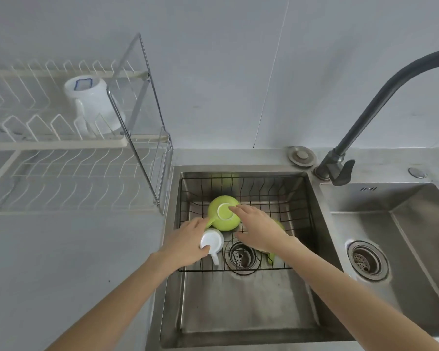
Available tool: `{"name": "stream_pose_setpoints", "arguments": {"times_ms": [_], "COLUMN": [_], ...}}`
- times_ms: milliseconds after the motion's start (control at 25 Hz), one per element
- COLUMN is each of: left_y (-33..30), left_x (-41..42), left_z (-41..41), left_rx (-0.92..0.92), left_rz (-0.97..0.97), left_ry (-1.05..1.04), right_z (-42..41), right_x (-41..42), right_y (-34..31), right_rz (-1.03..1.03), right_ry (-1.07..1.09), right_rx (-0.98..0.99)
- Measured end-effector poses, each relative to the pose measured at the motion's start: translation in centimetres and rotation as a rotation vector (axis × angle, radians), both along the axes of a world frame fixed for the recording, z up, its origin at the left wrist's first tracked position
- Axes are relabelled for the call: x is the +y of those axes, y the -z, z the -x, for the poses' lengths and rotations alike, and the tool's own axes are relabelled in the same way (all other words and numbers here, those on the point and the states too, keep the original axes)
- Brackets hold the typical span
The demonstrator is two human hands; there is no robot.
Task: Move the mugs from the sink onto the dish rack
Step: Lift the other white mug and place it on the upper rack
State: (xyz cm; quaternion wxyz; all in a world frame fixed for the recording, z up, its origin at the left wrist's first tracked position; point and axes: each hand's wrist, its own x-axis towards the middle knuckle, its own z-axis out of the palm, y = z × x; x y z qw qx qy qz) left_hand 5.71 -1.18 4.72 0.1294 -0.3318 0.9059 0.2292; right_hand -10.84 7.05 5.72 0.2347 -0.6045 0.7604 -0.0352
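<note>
R hand (260, 228) atop green mug (223, 212).

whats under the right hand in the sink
A green mug on the wire basket, only its edges showing; the right hand covers the rest. Its fingertips touch another upturned green mug.

Second green mug (276, 225) mostly hidden beneath right hand (260, 228); dish rack (61, 143) cut off at left.

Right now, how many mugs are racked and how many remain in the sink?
Done: one white mug sits upside down on the dish rack. In hand: left hand on a small white mug, right hand touching a green mug. Left: both, plus something green under the right wrist.
</note>
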Motion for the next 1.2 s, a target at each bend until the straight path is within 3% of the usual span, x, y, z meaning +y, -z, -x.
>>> {"name": "stream_pose_setpoints", "arguments": {"times_ms": [360, 600, 800, 1200], "left_y": [6.9, 10.3, 11.4, 9.6], "left_x": [-1.3, -1.8, -1.6, -1.4], "left_z": [1.6, 2.1, 2.2, 1.8], "left_rx": [0.003, -0.093, -0.13, -0.024], "left_rz": [-0.117, -0.098, -0.024, -0.052], "left_ry": [-0.19, -0.16, -0.148, -0.106], "right_z": [0.2, -0.9, -1.8, -1.3], "right_x": [-1.5, -2.8, -3.2, -1.5], "right_y": [8.7, 12.5, 13.8, 12.3], "right_rz": [-0.194, -0.231, -0.185, -0.062], "right_ry": [0.075, 0.107, 0.151, 0.169], "right_rx": [-0.226, -0.326, -0.349, -0.368]}}
